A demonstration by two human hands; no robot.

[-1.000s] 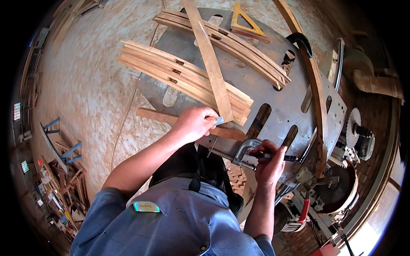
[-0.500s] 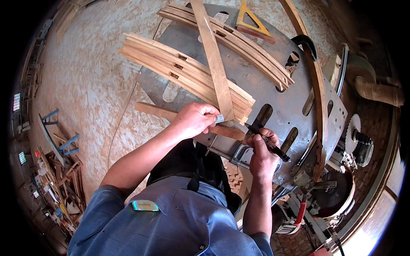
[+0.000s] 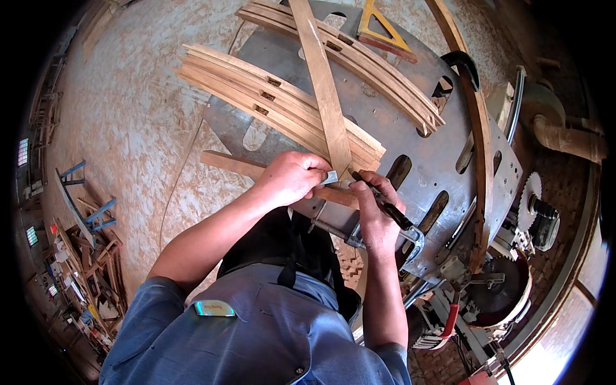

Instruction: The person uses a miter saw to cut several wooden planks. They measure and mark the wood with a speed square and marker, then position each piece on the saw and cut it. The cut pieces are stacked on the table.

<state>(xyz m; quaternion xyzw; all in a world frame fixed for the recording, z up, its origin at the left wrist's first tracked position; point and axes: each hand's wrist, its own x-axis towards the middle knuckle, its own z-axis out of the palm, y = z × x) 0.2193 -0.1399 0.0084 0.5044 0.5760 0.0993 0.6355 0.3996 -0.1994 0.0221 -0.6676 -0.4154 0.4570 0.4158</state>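
Observation:
My left hand (image 3: pixel 290 178) pinches a small flat light-grey piece (image 3: pixel 330 178) beside the near end of a long flat wooden slat (image 3: pixel 321 83). My right hand (image 3: pixel 377 218) grips a black pen-like tool (image 3: pixel 396 217), its pointed tip close to the slat's end; I cannot tell if it touches. Beneath both hands runs a wooden bar (image 3: pixel 230 163), partly hidden by the left hand. The slat lies slantwise across a bundle of curved wooden strips (image 3: pixel 237 83) with dark mortise slots. A metal screw clamp (image 3: pixel 416 239) sits at the table's near edge, by my right wrist.
A grey metal table (image 3: pixel 378 96) with long slots carries more curved strips (image 3: pixel 378 70) and a yellow set square (image 3: pixel 385 35). At right are a long curved timber (image 3: pixel 478 141), a toothed saw blade (image 3: pixel 530 200) and a red-handled machine (image 3: pixel 451 321). Scrap wood (image 3: pixel 96 276) lies at far left.
My right hand has moved left with the pen-like tool, bringing its tip to the slat's near end. The left hand has stayed nearly in place with the grey piece.

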